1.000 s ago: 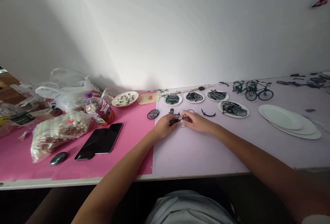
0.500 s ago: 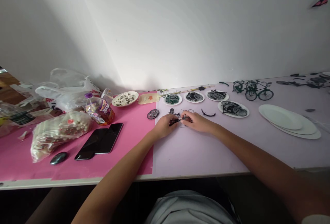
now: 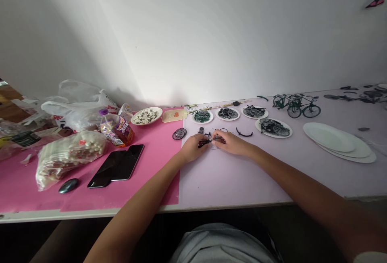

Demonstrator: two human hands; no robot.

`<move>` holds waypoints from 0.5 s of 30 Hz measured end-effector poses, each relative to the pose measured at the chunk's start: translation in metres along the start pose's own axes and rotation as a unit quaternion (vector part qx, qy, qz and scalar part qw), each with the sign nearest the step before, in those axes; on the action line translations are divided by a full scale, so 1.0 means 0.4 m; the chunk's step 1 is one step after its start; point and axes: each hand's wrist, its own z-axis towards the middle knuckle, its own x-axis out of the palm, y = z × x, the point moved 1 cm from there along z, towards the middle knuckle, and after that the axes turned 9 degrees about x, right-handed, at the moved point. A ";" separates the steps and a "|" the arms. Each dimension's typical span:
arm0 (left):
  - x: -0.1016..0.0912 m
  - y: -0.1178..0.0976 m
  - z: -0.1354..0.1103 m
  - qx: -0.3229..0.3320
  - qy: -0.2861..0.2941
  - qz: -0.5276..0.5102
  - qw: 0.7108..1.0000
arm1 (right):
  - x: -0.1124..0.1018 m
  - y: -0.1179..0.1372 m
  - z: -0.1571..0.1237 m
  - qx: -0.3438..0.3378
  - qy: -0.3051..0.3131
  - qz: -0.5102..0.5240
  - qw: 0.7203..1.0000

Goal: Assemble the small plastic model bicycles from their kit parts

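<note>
Close together over the lilac part of the table, both hands work on small model-bicycle pieces. My left hand is closed on a small dark bicycle part, its exact shape mostly hidden by the fingers. A thin dark rod-like piece is pinched in my right hand, its tip meeting the left hand's part. Just left of the hands lie two small spoked wheels, partly overlapping. Behind the fingers are a few loose dark pieces. A curved black strip rests to the right.
Plates of bicycle parts line the back. Model bicycles stand back right, near white plates. On the pink side are phones, a computer mouse, a drink bottle, a stuffed plastic bag and a dish.
</note>
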 end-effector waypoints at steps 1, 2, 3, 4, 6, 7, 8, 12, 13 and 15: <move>0.000 0.000 0.000 0.001 0.000 -0.001 1.000 | -0.001 0.004 -0.001 0.000 0.000 -0.001 1.000; -0.001 -0.001 0.000 0.001 0.001 -0.001 1.000 | -0.002 0.007 -0.003 0.000 0.001 -0.001 1.000; -0.002 -0.002 0.000 0.001 0.002 -0.001 1.000 | -0.003 0.011 -0.004 0.001 0.002 0.000 1.000; -0.002 -0.004 0.000 -0.001 0.002 0.000 1.000 | -0.003 0.014 -0.005 0.002 0.004 0.001 1.000; -0.003 -0.006 0.000 -0.004 0.002 0.000 1.000 | -0.005 0.018 -0.006 0.005 0.006 0.005 1.000; -0.004 -0.006 0.000 -0.004 0.002 0.000 1.000 | -0.005 0.019 -0.005 0.006 0.008 0.006 1.000; -0.004 -0.007 0.000 -0.004 0.002 -0.002 1.000 | -0.005 0.018 -0.005 0.007 0.009 0.007 1.000; -0.005 -0.009 0.000 -0.006 0.007 0.000 1.000 | -0.003 0.011 -0.001 0.010 0.013 0.007 1.000; -0.006 -0.010 0.000 -0.007 0.008 0.002 1.000 | -0.003 0.010 -0.001 0.010 0.013 0.006 1.000; -0.007 -0.012 0.000 -0.010 0.010 0.004 1.000 | -0.002 0.007 0.000 0.010 0.010 0.005 1.000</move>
